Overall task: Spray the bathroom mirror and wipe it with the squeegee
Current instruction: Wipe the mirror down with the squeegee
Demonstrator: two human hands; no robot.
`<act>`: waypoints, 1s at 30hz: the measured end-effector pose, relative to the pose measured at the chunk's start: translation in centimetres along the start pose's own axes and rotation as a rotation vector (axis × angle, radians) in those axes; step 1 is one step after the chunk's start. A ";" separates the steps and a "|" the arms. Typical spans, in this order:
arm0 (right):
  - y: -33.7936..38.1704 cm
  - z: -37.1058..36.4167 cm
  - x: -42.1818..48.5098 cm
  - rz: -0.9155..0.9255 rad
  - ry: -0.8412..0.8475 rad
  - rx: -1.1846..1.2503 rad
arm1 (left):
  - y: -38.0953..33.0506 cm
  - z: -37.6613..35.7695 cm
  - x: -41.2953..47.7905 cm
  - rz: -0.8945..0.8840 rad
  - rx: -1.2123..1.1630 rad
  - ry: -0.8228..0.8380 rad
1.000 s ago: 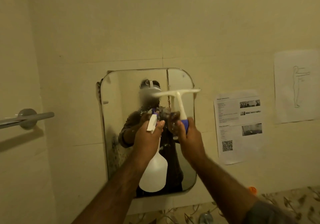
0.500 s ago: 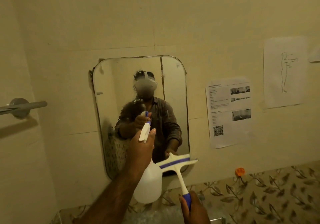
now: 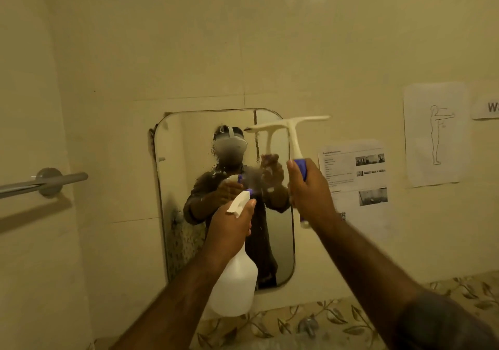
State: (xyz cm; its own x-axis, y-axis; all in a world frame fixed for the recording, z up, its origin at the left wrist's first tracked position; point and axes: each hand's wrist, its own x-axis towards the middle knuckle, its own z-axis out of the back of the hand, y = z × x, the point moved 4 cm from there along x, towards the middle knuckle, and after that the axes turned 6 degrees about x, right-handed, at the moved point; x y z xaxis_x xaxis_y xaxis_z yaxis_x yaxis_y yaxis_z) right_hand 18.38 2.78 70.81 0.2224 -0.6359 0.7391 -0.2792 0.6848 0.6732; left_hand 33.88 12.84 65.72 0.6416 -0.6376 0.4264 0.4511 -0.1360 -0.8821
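A rounded rectangular mirror hangs on the beige tiled wall, with droplets and a hazy patch near its middle. My left hand grips the neck of a white spray bottle, whose nozzle points at the glass. My right hand holds the blue grip of a white squeegee; its blade is raised level with the mirror's top right corner, partly over the wall. The mirror reflects a person holding both tools.
A metal towel bar sticks out from the left wall. Printed sheets and a figure drawing are taped to the wall at right. A leaf-patterned tile band and a tap lie below the mirror.
The squeegee was down at the mirror's bottom edge half a second ago; my right hand has lifted it back up to the top right corner. The left hand keeps the bottle aimed at the glass.
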 end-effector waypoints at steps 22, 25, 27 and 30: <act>-11.7 -2.5 -6.6 -0.198 0.058 -0.099 | -0.1 1.6 0.7 -0.100 0.068 -0.126; -15.0 -1.7 -11.9 -0.320 0.070 -0.152 | 1.1 1.5 0.6 -0.072 0.060 -0.136; -17.0 -0.9 -15.4 -0.420 0.101 -0.206 | 1.9 1.4 0.2 -0.046 0.092 -0.145; -19.7 -0.2 -20.2 -0.596 0.189 -0.323 | 2.9 1.2 -0.5 -0.030 0.116 -0.167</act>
State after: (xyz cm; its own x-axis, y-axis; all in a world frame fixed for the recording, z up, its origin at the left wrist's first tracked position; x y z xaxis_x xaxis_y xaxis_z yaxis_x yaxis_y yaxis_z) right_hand 19.60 2.24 42.65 0.4176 -0.8831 0.2140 0.2255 0.3289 0.9171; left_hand 35.65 13.66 63.17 0.7163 -0.4989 0.4880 0.5336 -0.0591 -0.8437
